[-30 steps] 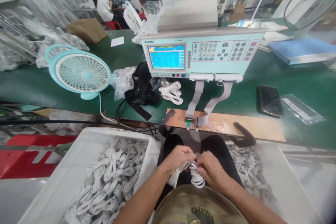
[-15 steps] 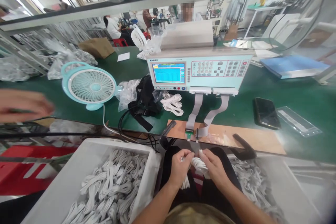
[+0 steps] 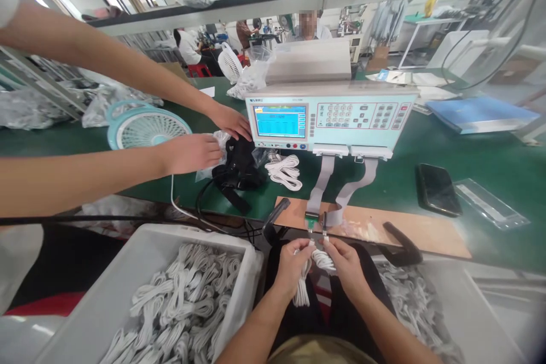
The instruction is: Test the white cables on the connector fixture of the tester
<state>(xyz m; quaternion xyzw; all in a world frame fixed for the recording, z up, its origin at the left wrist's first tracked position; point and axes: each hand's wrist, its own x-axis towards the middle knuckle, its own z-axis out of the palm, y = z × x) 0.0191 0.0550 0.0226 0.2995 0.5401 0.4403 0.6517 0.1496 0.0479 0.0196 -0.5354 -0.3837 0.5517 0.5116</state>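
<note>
Between my hands hangs a coiled white cable [image 3: 323, 260], its loops bundled below my fingers. My left hand [image 3: 294, 264] pinches one plug end just below the green connector board [image 3: 313, 220]. In my right hand [image 3: 344, 261] is the other plug end, held up at the dark connector [image 3: 325, 220]; whether it is fully seated I cannot tell. Grey ribbon cables [image 3: 321, 185] run from these connectors up to the cable tester [image 3: 333, 122], whose screen is lit. The connectors sit at the edge of a wooden board [image 3: 379, 226].
At left, another person's arms [image 3: 187, 153] reach across a blue fan [image 3: 147, 125] toward a black strap bundle [image 3: 241, 165]. Bins of coiled cables stand left [image 3: 179, 296] and right [image 3: 416, 296] of my legs. A phone [image 3: 438, 189] and a cable bundle [image 3: 284, 172] lie on the green table.
My hands have risen slightly, bringing the plug ends up to the connectors. The other person's arms have come in from the left over the fan to the black bundle.
</note>
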